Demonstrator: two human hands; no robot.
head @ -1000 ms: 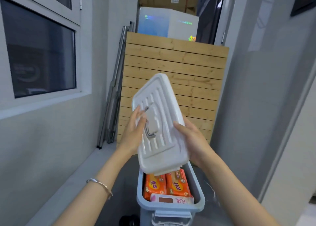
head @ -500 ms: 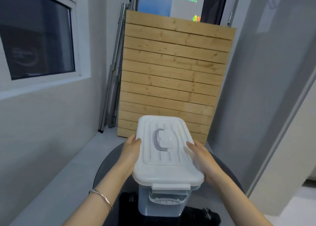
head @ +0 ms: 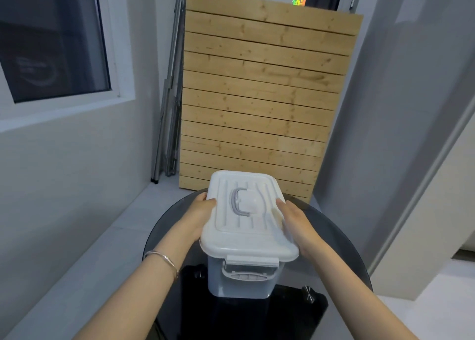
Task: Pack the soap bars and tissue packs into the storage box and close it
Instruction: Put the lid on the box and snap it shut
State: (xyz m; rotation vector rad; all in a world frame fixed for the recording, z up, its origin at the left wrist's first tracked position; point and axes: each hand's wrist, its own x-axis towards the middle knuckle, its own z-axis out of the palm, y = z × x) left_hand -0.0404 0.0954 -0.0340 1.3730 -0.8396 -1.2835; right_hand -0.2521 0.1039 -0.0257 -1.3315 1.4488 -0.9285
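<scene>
A pale blue storage box (head: pixel 239 282) stands on a round dark glass table (head: pixel 164 226). Its white ribbed lid (head: pixel 246 239), with a grey folding handle in the middle, lies flat on top of the box. My left hand (head: pixel 199 220) grips the lid's left edge, thumb on top. My right hand (head: pixel 295 222) holds the right edge the same way. The front latch (head: pixel 250 271) hangs at the near end of the box. The soap bars and tissue packs are hidden under the lid.
A wooden slatted panel (head: pixel 262 95) leans upright behind the table. Folded metal poles (head: pixel 169 124) stand in the left corner. A window (head: pixel 51 44) is in the left wall, and a grey wall (head: pixel 385 108) closes in on the right.
One second ago I held the lid tilted above the open box, with orange soap bars showing inside. I have since lowered it flat onto the box, covering the contents.
</scene>
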